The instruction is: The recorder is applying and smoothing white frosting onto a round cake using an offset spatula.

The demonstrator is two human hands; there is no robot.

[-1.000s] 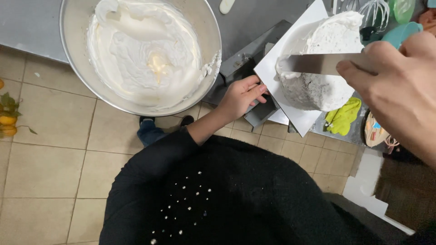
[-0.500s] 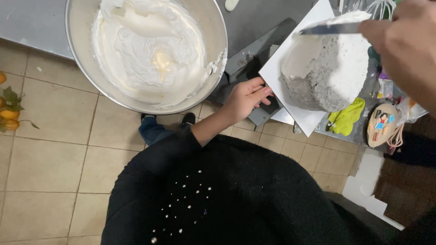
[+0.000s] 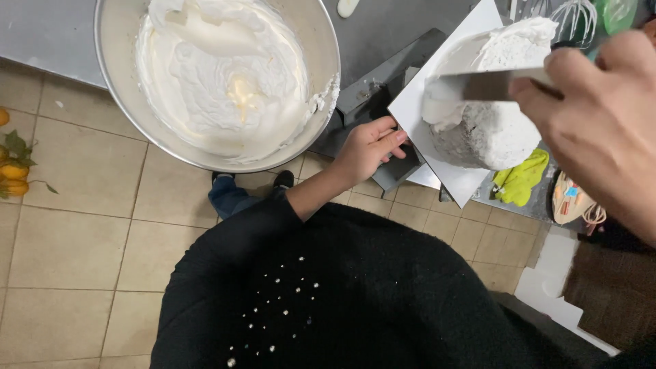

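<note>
A round cake (image 3: 488, 130) partly coated in white cream stands on a white square board (image 3: 427, 109) on a grey turntable (image 3: 379, 96). My right hand (image 3: 601, 116) grips a flat metal spatula (image 3: 478, 85), whose blade lies against the cake's side with cream on it. My left hand (image 3: 369, 147) rests on the edge of the turntable, under the board's corner. A large steel bowl (image 3: 119, 102) of whipped white cream sits to the left on the grey counter.
A yellow-green cloth (image 3: 521, 179) and a small patterned dish (image 3: 570, 198) lie at the counter edge on the right. A wire whisk (image 3: 574, 20) is at top right. Below are tan floor tiles (image 3: 75, 239), small oranges with leaves (image 3: 12, 167) at far left, and my black sequinned top.
My right hand and the spatula dropped from the cake's top edge to its side. The view shifted slightly. My left hand stayed at the turntable.
</note>
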